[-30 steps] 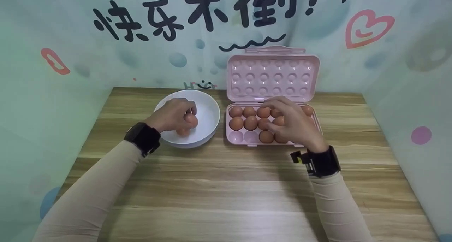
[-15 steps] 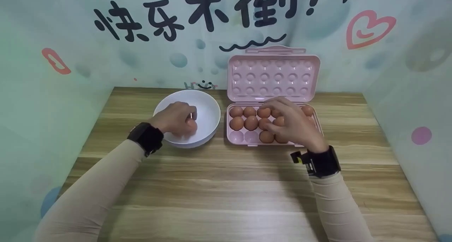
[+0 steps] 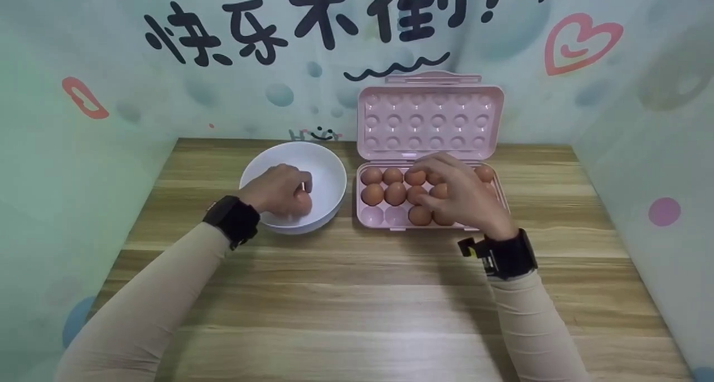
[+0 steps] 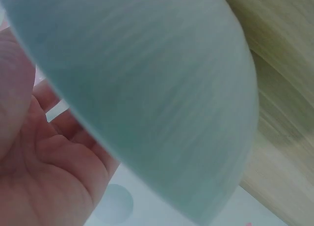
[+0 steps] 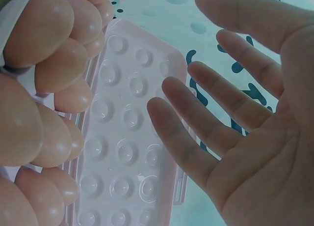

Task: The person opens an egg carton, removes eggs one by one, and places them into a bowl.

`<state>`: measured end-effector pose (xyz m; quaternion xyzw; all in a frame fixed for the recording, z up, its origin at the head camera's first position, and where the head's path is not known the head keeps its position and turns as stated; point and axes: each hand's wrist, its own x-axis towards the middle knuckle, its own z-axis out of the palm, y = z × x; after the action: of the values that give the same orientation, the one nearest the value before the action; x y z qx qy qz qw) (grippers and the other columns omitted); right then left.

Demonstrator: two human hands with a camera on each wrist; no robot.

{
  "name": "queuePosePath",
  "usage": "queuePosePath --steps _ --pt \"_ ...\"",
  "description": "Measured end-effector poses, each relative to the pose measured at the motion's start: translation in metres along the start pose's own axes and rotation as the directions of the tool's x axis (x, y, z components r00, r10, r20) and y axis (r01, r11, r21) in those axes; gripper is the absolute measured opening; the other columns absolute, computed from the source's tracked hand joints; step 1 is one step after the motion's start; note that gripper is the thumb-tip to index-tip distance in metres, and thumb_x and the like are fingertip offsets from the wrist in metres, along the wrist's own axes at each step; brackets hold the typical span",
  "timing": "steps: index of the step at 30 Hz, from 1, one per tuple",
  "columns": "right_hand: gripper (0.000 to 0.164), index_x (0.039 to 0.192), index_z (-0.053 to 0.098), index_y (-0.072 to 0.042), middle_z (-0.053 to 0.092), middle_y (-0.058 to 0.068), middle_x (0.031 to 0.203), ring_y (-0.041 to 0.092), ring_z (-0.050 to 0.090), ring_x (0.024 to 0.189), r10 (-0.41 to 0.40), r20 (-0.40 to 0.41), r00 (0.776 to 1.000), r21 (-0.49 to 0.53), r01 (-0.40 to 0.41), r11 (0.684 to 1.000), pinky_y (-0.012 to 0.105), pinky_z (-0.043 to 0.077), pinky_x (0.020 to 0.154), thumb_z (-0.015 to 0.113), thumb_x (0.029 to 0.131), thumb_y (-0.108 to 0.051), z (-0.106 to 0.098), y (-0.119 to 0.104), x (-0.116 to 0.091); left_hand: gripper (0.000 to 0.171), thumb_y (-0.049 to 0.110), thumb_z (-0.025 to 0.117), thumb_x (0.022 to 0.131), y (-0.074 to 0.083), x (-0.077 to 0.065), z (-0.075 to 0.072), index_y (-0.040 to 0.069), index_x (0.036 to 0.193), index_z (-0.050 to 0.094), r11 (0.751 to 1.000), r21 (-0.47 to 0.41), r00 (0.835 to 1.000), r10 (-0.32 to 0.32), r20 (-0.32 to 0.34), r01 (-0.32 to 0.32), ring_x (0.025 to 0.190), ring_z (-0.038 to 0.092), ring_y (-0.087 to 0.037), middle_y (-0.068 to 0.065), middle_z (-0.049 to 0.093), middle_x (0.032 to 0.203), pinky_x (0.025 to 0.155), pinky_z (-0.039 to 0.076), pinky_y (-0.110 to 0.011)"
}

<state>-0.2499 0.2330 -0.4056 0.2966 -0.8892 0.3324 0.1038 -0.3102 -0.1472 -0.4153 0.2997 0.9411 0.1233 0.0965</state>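
My left hand (image 3: pixel 278 191) reaches down into a white bowl (image 3: pixel 329 173), its fingers curled. A brown egg (image 3: pixel 302 203) shows at those fingers, held low inside the bowl. In the left wrist view the bowl's outer wall (image 4: pixel 162 83) hides the fingertips and the egg. My right hand (image 3: pixel 462 195) hovers over a pink egg carton (image 3: pixel 372 217) with several brown eggs (image 3: pixel 395 194). Seen from the right wrist, that hand (image 5: pixel 245 123) holds nothing; its fingers are spread and loosely extended, apart from the eggs (image 5: pixel 61 66).
The carton's dimpled lid (image 3: pixel 429 120) stands open at the back, near the printed backdrop (image 3: pixel 234 103). Two cups at the carton's front left hold no egg. Bowl and carton stand side by side on a wood-grain table (image 3: pixel 334 304).
My left hand has lowered a little further into the bowl with the egg. The right hand stays in place above the carton.
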Motion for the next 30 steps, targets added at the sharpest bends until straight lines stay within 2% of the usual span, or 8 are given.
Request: queuePosePath --steps 8,13,17,20,23,26,30 --pt "0.037 0.122 0.072 -0.019 0.066 -0.006 0.119 0.015 0.060 0.114 0.013 0.016 1.000 0.010 -0.013 1.000 0.041 0.051 0.100 0.082 0.089 -0.007 0.000 0.000 0.000 0.029 0.012 0.077 0.086 0.001 -0.003 -0.002 0.002 0.112 0.071 0.999 -0.035 1.000 -0.016 -0.011 0.015 0.103 0.063 -0.035 -0.017 0.072 0.107 0.097 0.049 -0.049" --pt "0.036 0.122 0.073 -0.019 0.067 -0.006 0.118 0.014 0.062 0.113 0.013 0.018 1.000 0.007 -0.013 1.000 0.040 0.052 0.100 0.081 0.089 -0.006 -0.001 0.001 0.000 0.030 0.017 0.080 0.086 0.003 -0.005 -0.006 0.003 0.111 0.070 0.997 -0.066 0.999 -0.027 -0.026 0.025 0.103 0.062 -0.034 -0.017 0.072 0.110 0.097 0.048 -0.048" --pt "0.038 0.123 0.073 -0.020 0.067 -0.007 0.118 0.014 0.062 0.113 0.018 0.035 0.999 0.010 -0.018 1.000 0.040 0.051 0.100 0.081 0.088 -0.006 -0.001 0.001 -0.001 0.034 0.014 0.078 0.086 0.010 -0.006 -0.009 0.005 0.118 0.070 0.993 -0.100 0.997 -0.060 -0.042 0.055 0.106 0.060 -0.032 -0.016 0.071 0.117 0.100 0.049 -0.047" --pt "0.041 0.123 0.073 -0.022 0.067 -0.007 0.119 0.014 0.060 0.115 0.027 0.054 0.998 0.014 -0.028 1.000 0.040 0.049 0.101 0.080 0.086 -0.005 -0.003 0.001 -0.001 0.033 0.009 0.072 0.088 0.019 -0.007 -0.009 0.005 0.121 0.070 0.990 -0.135 0.994 -0.047 -0.096 0.033 0.108 0.062 -0.032 -0.016 0.071 0.119 0.098 0.052 -0.046" --pt "0.045 0.124 0.073 -0.023 0.066 -0.008 0.122 0.014 0.059 0.118 0.037 0.080 0.996 0.015 -0.038 0.999 0.040 0.047 0.103 0.079 0.084 -0.004 -0.004 0.002 -0.001 0.032 0.009 0.067 0.089 0.028 -0.009 -0.008 0.005 0.121 0.070 0.987 -0.157 0.984 -0.004 -0.178 -0.024 0.107 0.065 -0.033 -0.016 0.071 0.116 0.096 0.053 -0.045" --pt "0.051 0.126 0.072 -0.021 0.066 -0.005 0.126 0.018 0.058 0.122 0.043 0.113 0.993 -0.006 -0.043 0.999 0.041 0.046 0.106 0.077 0.081 -0.001 -0.004 0.002 -0.002 0.030 0.012 0.070 0.091 0.036 -0.010 -0.008 0.006 0.121 0.070 0.983 -0.164 0.967 0.035 -0.253 -0.079 0.107 0.066 -0.033 -0.014 0.070 0.115 0.096 0.053 -0.044" --pt "0.059 0.128 0.071 -0.017 0.065 0.002 0.132 0.026 0.056 0.127 0.050 0.154 0.987 -0.071 -0.040 0.997 0.046 0.044 0.109 0.074 0.074 0.007 -0.003 0.004 -0.002 0.030 0.017 0.075 0.093 0.047 -0.009 -0.005 0.007 0.121 0.070 0.974 -0.165 0.934 0.090 -0.345 -0.155 0.107 0.068 -0.032 -0.012 0.069 0.119 0.093 0.055 -0.042"
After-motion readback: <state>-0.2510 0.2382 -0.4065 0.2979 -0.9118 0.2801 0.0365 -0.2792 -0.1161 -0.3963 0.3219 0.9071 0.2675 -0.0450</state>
